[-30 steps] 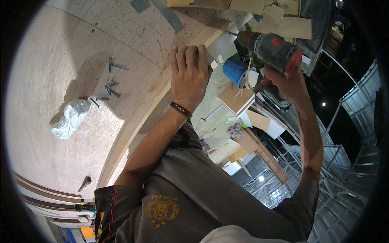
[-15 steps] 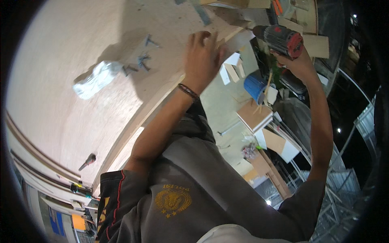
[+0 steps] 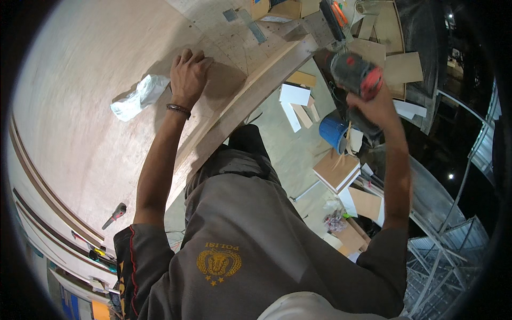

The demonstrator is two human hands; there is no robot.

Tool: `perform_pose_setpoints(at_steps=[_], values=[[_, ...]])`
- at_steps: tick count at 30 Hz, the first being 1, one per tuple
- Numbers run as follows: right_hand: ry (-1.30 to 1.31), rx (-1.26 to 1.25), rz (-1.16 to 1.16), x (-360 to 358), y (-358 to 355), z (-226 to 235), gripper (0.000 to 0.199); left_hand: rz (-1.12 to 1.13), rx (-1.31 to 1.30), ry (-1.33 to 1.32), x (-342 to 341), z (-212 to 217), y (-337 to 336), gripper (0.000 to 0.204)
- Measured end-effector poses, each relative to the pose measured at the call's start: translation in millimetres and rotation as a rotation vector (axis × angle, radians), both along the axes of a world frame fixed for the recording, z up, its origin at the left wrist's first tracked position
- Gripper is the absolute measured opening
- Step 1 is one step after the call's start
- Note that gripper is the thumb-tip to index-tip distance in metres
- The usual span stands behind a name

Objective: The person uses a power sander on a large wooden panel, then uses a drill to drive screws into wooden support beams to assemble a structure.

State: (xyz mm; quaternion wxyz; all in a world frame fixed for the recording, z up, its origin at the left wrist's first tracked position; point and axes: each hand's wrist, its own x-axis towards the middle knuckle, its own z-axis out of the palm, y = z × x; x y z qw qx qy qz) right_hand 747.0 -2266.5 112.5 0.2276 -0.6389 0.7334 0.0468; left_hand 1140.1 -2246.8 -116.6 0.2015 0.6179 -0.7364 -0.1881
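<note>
My left hand (image 3: 190, 77) is down on the pale wooden board (image 3: 80, 122), its fingers curled and bunched at the surface. What lies under the fingertips is hidden; the loose screws seen there earlier are covered. Close beside that hand lies a crumpled white plastic bag (image 3: 140, 98). On the right, my right hand (image 3: 376, 106) is wrapped round the grip of a black and red cordless drill (image 3: 354, 74), slightly smeared by motion. The drill is held off the board, near the end of its wooden edge strip (image 3: 256, 88), pointing to the far left.
A dark-handled tool (image 3: 114, 215) lies on the board at lower left. Flat metal plates (image 3: 257, 33) and an open cardboard box (image 3: 285, 10) sit at the far end. Below on the floor are a blue bucket (image 3: 332, 132), board offcuts (image 3: 337, 169) and scraps.
My left hand has moved left from near the board's edge to where the screws lay. My right hand has drawn the drill down and slightly left, away from the edge strip.
</note>
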Motion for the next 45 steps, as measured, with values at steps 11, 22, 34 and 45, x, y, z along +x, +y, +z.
perform_pose_setpoints(at_steps=[11,22,34,45], values=[[-0.525,0.173,0.173,145.7,152.6,-0.8,0.082,0.675,0.786,1.489,-11.9,77.4,153.5,0.026],[-0.473,0.239,0.109,193.9,181.8,-2.3,0.084,0.809,1.29,2.155,-27.6,67.4,175.5,0.024],[-0.36,0.278,0.201,209.4,171.4,-8.5,0.079,0.78,1.46,2.345,-13.8,59.3,186.5,0.031],[-0.285,0.289,0.208,225.9,174.5,-9.0,0.08,0.764,1.421,2.337,-16.9,49.8,195.3,0.037]])
